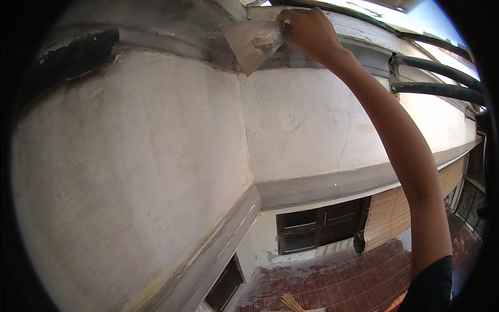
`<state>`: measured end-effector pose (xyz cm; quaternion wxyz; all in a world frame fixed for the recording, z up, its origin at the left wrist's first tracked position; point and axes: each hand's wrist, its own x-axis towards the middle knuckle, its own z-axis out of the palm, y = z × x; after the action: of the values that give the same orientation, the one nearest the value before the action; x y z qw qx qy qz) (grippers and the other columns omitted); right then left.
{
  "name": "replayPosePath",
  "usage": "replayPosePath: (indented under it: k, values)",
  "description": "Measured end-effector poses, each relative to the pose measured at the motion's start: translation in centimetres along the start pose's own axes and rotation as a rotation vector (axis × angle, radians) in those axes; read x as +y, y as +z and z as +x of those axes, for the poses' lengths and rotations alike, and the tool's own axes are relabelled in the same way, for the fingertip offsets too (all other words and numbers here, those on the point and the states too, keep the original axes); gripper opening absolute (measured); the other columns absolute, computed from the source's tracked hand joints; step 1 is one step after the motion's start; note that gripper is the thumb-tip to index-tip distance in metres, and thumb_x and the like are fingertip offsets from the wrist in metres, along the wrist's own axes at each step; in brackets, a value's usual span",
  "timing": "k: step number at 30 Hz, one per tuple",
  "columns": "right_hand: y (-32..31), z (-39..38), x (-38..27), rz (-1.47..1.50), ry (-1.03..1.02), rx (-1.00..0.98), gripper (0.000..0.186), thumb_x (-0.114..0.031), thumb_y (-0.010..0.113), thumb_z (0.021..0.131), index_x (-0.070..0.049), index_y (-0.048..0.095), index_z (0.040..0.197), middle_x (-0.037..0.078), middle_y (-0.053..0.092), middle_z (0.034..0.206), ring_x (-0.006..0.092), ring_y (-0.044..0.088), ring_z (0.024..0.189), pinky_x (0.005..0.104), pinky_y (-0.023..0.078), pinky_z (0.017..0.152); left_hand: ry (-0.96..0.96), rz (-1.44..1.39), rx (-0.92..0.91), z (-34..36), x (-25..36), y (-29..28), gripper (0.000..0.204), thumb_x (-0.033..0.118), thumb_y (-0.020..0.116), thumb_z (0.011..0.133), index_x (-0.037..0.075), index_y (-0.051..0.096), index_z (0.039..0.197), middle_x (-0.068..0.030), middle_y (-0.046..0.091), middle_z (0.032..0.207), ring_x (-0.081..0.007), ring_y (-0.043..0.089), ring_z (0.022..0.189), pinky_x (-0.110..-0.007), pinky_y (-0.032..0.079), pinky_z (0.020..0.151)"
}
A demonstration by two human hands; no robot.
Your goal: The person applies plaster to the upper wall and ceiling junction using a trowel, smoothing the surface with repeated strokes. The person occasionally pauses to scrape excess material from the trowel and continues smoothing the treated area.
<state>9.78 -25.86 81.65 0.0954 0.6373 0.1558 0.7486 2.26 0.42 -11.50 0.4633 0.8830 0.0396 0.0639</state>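
At the far left we see a dark patch (78,63), and next to it a big pale wall (150,130). We can't see the left hand, so we can't tell what it is doing. Then comes the wide scraper (254,42), up high by the grey band (171,44), over the corner. We can't tell if its blade touches. If it gets pushed too hard, its pointy tip could scratch the wall or knock bits off. The right hand (313,35) has its fingers curled around the scraper's handle. That arm reaches far up, so we think it could get tired and let the scraper slip. It might fall onto the red-brown tiles (332,275) below. More to the right, a thin crack (346,130) runs down; hard bumps could make it longer. Last are the green pipes (436,91), where a fast swing could bang the arm.
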Motion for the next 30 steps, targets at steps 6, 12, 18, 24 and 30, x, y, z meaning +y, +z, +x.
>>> replayPosePath:
  k: [6, 12, 18, 24, 30]
  values:
    - [-2.2, -2.4, 4.8, -0.054, -0.282, -0.091, 0.039, 0.002, 0.072, 0.077, -0.016, 0.071, 0.112, 0.004, 0.074, 0.103, 0.0221, 0.067, 0.099, 0.0354, 0.049, 0.095, 0.004, 0.002, -0.002, 0.0, 0.0, 0.1, 0.047, 0.038, 0.045, 0.105, 0.006, 0.049, 0.139, -0.0211, 0.046, 0.131, -0.0376, 0.038, 0.123, -0.046, 0.031, 0.100]
    - [-2.3, -3.5, 5.2, -0.102, -0.247, -0.015, 0.039, -0.013, 0.071, 0.086, -0.018, 0.063, 0.125, 0.007, 0.075, 0.098, 0.0233, 0.069, 0.096, 0.0407, 0.050, 0.094, 0.013, 0.002, -0.004, 0.1, -0.1, 0.2, 0.047, 0.037, 0.045, 0.105, 0.006, 0.048, 0.140, -0.0206, 0.044, 0.133, -0.0372, 0.036, 0.125, -0.046, 0.029, 0.102]
    - [-1.9, -1.5, 2.1, -0.036, -0.026, -0.064, 0.049, 0.003, 0.070, 0.078, -0.018, 0.064, 0.123, 0.011, 0.073, 0.079, 0.0287, 0.069, 0.076, 0.0404, 0.053, 0.082, 0.015, 0.012, 0.002, 0.1, -0.2, 0.0, 0.047, 0.036, 0.045, 0.105, 0.007, 0.047, 0.141, -0.0201, 0.043, 0.135, -0.0368, 0.034, 0.127, -0.046, 0.028, 0.103]
    - [-1.1, -2.5, 1.7, 0.056, -0.161, -0.048, 0.033, -0.011, 0.070, 0.086, -0.016, 0.064, 0.118, 0.005, 0.075, 0.089, 0.0282, 0.070, 0.086, 0.0420, 0.053, 0.089, 0.016, 0.007, 0.000, 0.0, -0.1, 0.3, 0.047, 0.035, 0.045, 0.105, 0.007, 0.045, 0.142, -0.0196, 0.041, 0.138, -0.0364, 0.031, 0.129, -0.046, 0.026, 0.105]
    - [-0.6, -3.7, 2.5, -0.039, -0.205, 0.016, 0.033, -0.011, 0.068, 0.088, -0.018, 0.065, 0.120, 0.006, 0.074, 0.088, 0.0290, 0.070, 0.084, 0.0423, 0.055, 0.084, 0.016, 0.001, -0.001, 0.2, -0.2, 0.5, 0.047, 0.034, 0.045, 0.105, 0.008, 0.044, 0.143, -0.0191, 0.039, 0.140, -0.0361, 0.029, 0.131, -0.046, 0.025, 0.106]
